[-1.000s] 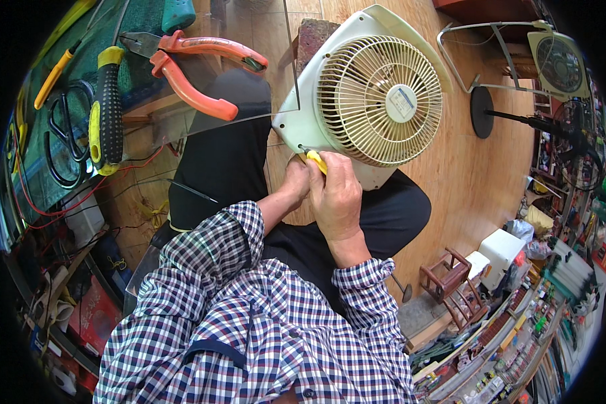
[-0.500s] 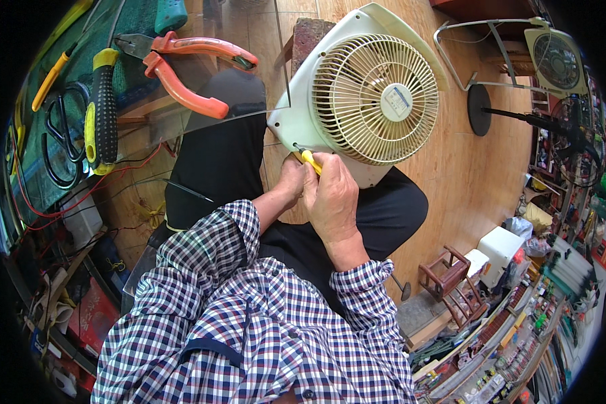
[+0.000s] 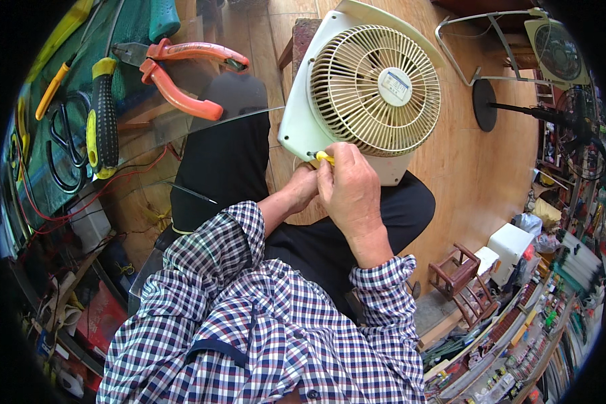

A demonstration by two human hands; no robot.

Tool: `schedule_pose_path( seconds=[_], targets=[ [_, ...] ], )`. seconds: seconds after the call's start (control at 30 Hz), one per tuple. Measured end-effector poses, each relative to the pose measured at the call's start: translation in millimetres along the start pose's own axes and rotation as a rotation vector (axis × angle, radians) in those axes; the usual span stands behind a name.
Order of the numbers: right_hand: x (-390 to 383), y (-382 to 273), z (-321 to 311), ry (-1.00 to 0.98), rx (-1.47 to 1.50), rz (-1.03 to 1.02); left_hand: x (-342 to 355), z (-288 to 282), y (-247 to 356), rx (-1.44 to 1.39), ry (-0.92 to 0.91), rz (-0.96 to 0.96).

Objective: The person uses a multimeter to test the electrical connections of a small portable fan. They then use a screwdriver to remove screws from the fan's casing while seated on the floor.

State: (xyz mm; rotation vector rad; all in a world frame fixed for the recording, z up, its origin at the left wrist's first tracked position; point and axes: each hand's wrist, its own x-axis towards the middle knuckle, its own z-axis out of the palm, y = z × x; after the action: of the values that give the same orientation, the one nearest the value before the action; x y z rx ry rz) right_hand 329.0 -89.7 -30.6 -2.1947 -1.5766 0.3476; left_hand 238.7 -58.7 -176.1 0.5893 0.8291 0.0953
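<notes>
A box-shaped fan [image 3: 301, 111] with a pale housing and a cream round guard [image 3: 377, 50] rests tilted in front of me, near my knees. My right hand [image 3: 353, 192] is closed on a small screwdriver [image 3: 324, 157] with a yellow handle, its fingers pinching it at the fan's near edge. The screwdriver's dark tip end meets the housing by a corner hole. Just left of it, my left hand [image 3: 299, 190] is against the underside of that edge; its fingers are hidden behind the housing and my right hand.
On the left, a glass-topped table [image 3: 161, 128] bears red-handled pliers [image 3: 188, 50], a yellow-black screwdriver [image 3: 104, 118] and black scissor-like handles [image 3: 64, 148]. A thin probe [image 3: 194, 194] lies over my left thigh. A small wooden stool [image 3: 454, 273] and a crowded shelf are at right.
The fan's near edge has shifted slightly right and toward me. Both hands have moved along with it, and the yellow handle now shows shorter, at a steeper angle, by the same corner.
</notes>
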Motion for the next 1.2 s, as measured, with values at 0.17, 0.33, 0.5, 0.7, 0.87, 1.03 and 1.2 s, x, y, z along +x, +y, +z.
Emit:
schedule_pose_path(
  seconds=[0.17,0.33,0.5,0.7,0.87,1.03,1.2],
  targets=[
    [-3,6,-4,-0.009,0.036,-0.026,3,-11,-3,-0.260,0.099,0.114],
    [-7,11,0,0.019,0.060,-0.025,-3,-22,23,-0.403,0.286,0.265],
    [-18,18,-7,0.021,0.063,-0.014,0,-36,34,-0.170,0.270,0.195],
    [-47,31,-18,0.100,0.098,0.069,0,-29,16,-0.128,0.095,0.139],
    [-68,35,-20,0.179,0.089,0.114,-1,-18,8,-0.161,0.011,0.141],
    [-77,36,-24,0.234,0.067,0.148,-3,-15,5,-0.163,-0.025,0.138],
    [-83,32,-25,0.279,0.071,0.169,-4,-17,5,-0.175,-0.032,0.143]
  ],
)
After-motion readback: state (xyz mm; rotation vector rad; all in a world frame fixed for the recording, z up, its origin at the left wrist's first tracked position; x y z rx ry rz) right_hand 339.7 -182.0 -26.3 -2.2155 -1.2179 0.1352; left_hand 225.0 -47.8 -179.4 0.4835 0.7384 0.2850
